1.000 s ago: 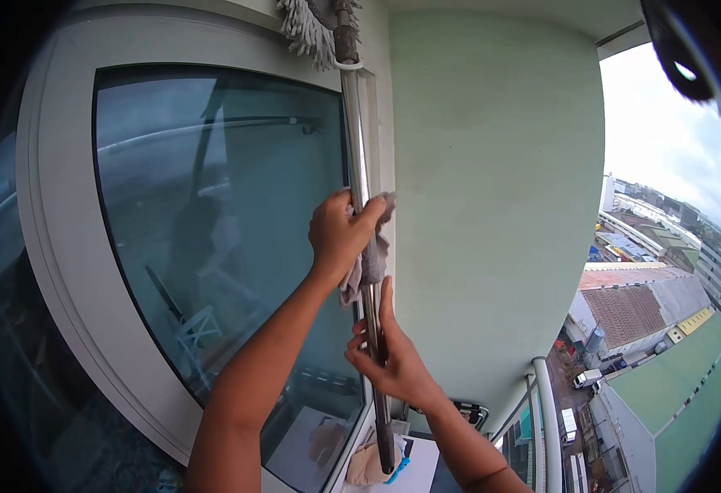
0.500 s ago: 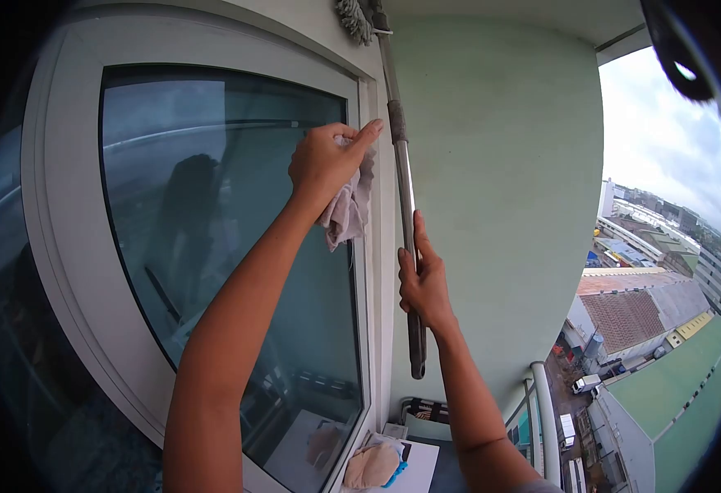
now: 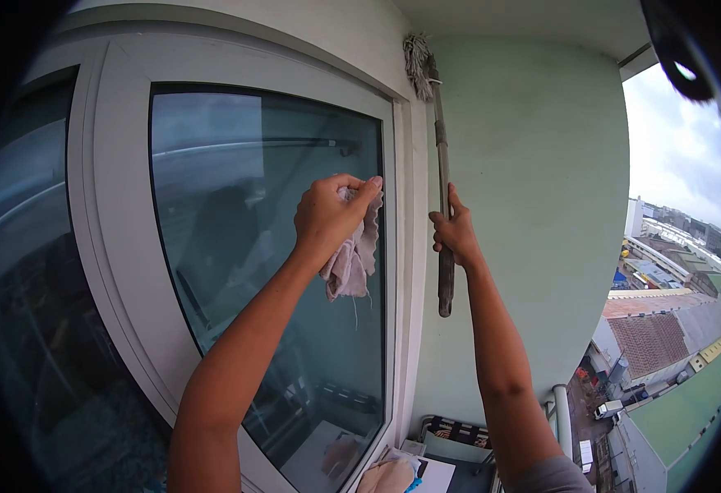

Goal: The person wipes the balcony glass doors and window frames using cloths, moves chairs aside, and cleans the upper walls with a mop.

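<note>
My left hand [image 3: 331, 214] is closed around a crumpled, pale pinkish cloth [image 3: 348, 267] with a frayed edge, held in front of the glass door [image 3: 286, 205]; whether the cloth touches the pane I cannot tell. My right hand [image 3: 457, 234] grips the lower handle of a long mop [image 3: 443, 168] that stands nearly upright. Its grey stringy head [image 3: 417, 67] is up in the corner between the door-side wall and the green wall [image 3: 533, 189], just under the ceiling.
Below, a white surface [image 3: 436, 476] carries folded cloths [image 3: 389, 475], with a dark patterned item [image 3: 457, 431] behind it. A metal railing [image 3: 562, 419] edges the balcony at right, with rooftops and parked vehicles far beneath. White framing [image 3: 122, 189] surrounds the door.
My right hand has risen with the mop, and its head now shows fully in the upper corner. The left hand still holds the cloth. The view has shifted upward and left.
</note>
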The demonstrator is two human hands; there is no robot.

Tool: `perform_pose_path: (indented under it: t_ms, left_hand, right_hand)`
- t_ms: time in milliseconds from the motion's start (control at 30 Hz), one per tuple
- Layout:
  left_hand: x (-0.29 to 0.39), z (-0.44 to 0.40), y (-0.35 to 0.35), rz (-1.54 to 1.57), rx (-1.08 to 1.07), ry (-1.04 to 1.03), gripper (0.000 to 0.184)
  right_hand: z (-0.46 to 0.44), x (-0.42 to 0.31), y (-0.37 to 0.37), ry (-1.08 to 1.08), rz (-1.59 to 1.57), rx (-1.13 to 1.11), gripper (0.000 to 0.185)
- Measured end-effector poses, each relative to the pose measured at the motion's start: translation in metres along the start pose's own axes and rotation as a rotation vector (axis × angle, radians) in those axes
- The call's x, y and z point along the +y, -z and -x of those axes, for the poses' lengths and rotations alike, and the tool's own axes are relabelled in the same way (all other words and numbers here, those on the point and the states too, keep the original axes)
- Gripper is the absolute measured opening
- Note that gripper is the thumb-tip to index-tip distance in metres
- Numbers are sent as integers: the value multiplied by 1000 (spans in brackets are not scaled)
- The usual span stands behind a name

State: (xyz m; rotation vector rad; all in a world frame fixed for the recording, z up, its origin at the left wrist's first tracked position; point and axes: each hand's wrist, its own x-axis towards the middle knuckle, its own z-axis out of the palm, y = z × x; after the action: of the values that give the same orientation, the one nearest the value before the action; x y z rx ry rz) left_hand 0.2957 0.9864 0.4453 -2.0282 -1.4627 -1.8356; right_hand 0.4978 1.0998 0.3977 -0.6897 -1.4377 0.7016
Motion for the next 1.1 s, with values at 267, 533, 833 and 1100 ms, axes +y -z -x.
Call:
perform_pose_path:
  t_ms: [267,533,833,1100]
  left_hand:
    - [8,-19,-65,-312,-315,135,63]
    - [-4,37,-49,215,-348,147,39]
    - [17,116,80,-32,35,-143,39]
    - [89,163,241,-104,388,-85,28]
  right_hand:
    - [215,12,-21,-83,-112,-110,78]
    - [368,51,-49,-31,-83,-190,74]
    - [400,118,-116,406,-50,-309,71]
    - [352,12,-196,1026,-306,-499,73]
